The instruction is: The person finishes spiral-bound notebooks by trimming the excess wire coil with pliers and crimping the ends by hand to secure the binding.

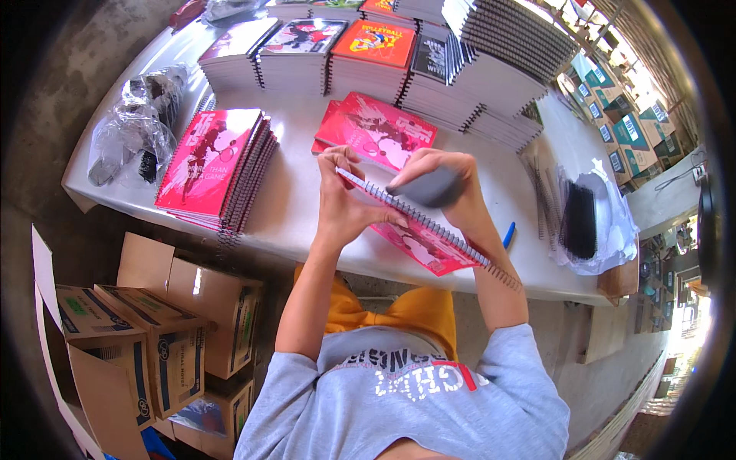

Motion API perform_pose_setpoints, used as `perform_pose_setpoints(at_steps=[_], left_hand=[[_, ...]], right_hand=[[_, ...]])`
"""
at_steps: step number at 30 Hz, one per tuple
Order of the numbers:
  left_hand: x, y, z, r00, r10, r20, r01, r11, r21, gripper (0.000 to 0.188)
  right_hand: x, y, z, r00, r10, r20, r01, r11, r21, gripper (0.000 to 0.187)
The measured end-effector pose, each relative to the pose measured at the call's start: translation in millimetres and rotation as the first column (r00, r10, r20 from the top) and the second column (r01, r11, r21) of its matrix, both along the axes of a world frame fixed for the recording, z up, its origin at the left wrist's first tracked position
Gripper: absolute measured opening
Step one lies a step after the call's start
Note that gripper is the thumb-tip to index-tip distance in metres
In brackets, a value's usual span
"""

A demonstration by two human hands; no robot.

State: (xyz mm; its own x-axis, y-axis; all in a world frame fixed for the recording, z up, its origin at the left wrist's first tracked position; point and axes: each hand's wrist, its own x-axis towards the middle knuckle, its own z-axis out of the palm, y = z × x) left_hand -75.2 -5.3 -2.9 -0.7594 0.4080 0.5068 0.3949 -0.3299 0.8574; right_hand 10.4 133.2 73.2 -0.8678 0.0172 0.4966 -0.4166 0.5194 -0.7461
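Note:
My left hand (pixel 337 207) grips a pink spiral notebook (pixel 429 249), tilted above the table's front edge, with its thumb along the bound side. A metal spiral coil (pixel 433 225) runs through that side, and its loose end sticks out past the lower right corner. My right hand (pixel 458 170) is closed on a dark grey rounded object (pixel 431 188), blurred, with its tip at the coil. What kind of tool it is cannot be made out. Behind my hands lie more pink notebooks (pixel 376 126). To the left stands a stack of pink spiral notebooks (pixel 211 161).
Tall stacks of spiral notebooks (pixel 372 65) line the far side of the white table (pixel 291 180). A plastic-wrapped bundle (pixel 138 126) sits at left. Loose coils (pixel 579 218) in plastic and a blue pen-like item (pixel 509 234) are at right. Cardboard boxes (pixel 165 330) stand lower left.

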Motion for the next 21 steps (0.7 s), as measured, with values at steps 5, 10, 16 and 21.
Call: perform_pose_setpoints(at_steps=[5,10,16,21], left_hand=[[8,8,-2,0.999,0.004,-0.043,-0.006,0.999,-0.044,0.098],[14,11,1,0.996,-0.063,-0.061,0.060,0.997,-0.049,0.100],[14,8,-2,0.995,-0.072,-0.065,0.067,0.995,-0.081,0.095],[22,9,-5,0.958,-0.178,0.227,0.139,0.975,0.176,0.028]], right_hand=[[0,13,-13,0.971,-0.214,0.109,0.223,0.972,-0.079,0.022],[-1,14,-19,0.970,-0.228,0.079,0.221,0.971,0.088,0.022],[1,15,-28,0.989,-0.012,0.146,0.032,0.990,-0.136,0.020],[20,74,-40,0.916,-0.400,0.015,0.388,0.896,0.218,0.034]])
